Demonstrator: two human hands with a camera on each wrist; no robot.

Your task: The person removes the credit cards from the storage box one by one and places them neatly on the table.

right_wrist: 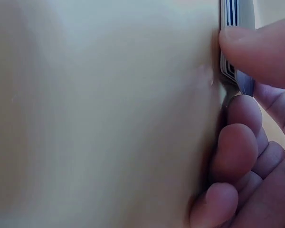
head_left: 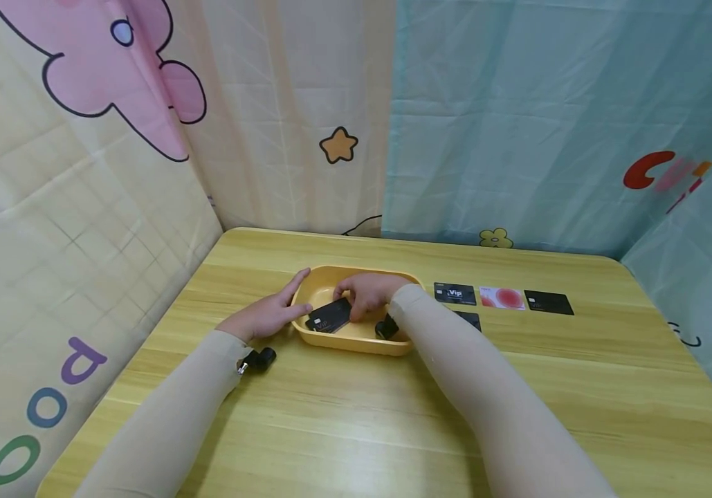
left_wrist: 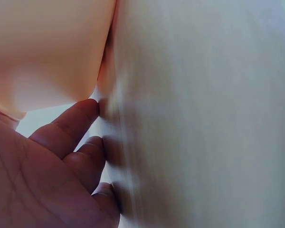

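Observation:
In the head view, a yellow plastic basin [head_left: 356,348] stands on the wooden table. Inside it, toward the left, lies a small stack of cards with a black VIP card [head_left: 329,318] on top. My right hand [head_left: 371,290] reaches into the basin and pinches at the stack's right end. The right wrist view shows the thumb [right_wrist: 261,52] against the layered edges of the cards [right_wrist: 230,57], one card standing slightly apart from the others. My left hand [head_left: 268,315] rests at the basin's left rim, fingers spread. In the left wrist view its fingertips touch the table beside the basin wall [left_wrist: 47,52].
Right of the basin, a dark Vip card [head_left: 455,293], a pink-and-white card [head_left: 501,298] and a black card [head_left: 549,302] lie in a row. Another dark card [head_left: 469,320] lies below them, partly hidden by the right sleeve. Printed curtains [head_left: 293,104] border the table.

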